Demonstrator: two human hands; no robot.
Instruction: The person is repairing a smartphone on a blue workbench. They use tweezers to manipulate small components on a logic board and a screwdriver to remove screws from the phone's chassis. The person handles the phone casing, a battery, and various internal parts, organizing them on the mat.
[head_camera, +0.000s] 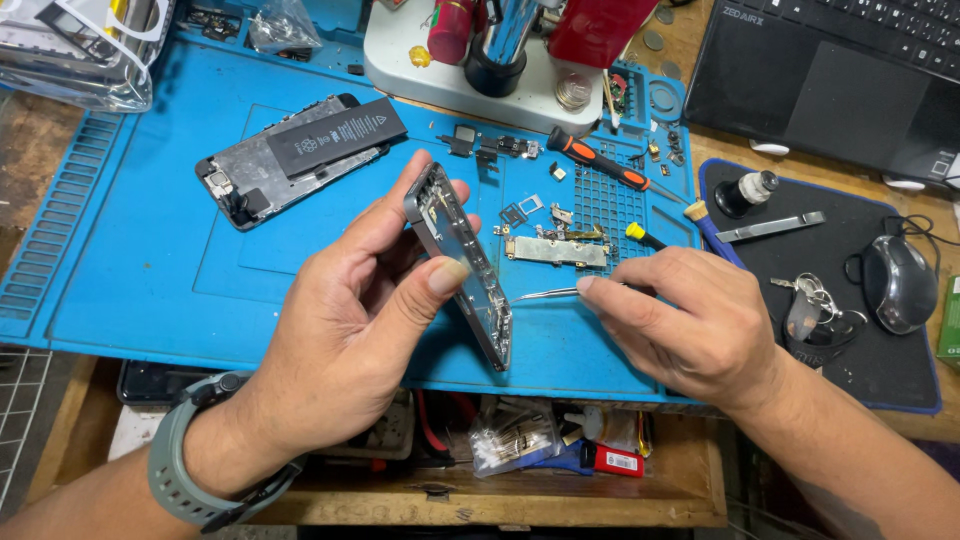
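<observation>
My left hand holds a bare metal phone frame tilted on its edge above the blue work mat, thumb on its near side and fingers behind. My right hand grips metal tweezers whose tips point left at the frame's lower edge. A second opened phone with a black battery lies flat on the mat at the back left. A small logic board lies just behind the tweezers.
An orange-handled screwdriver, small parts and a blue-handled brush lie on the mat's right part. A black pad holds a mouse, keys and a small bottle. A laptop and microscope base stand behind.
</observation>
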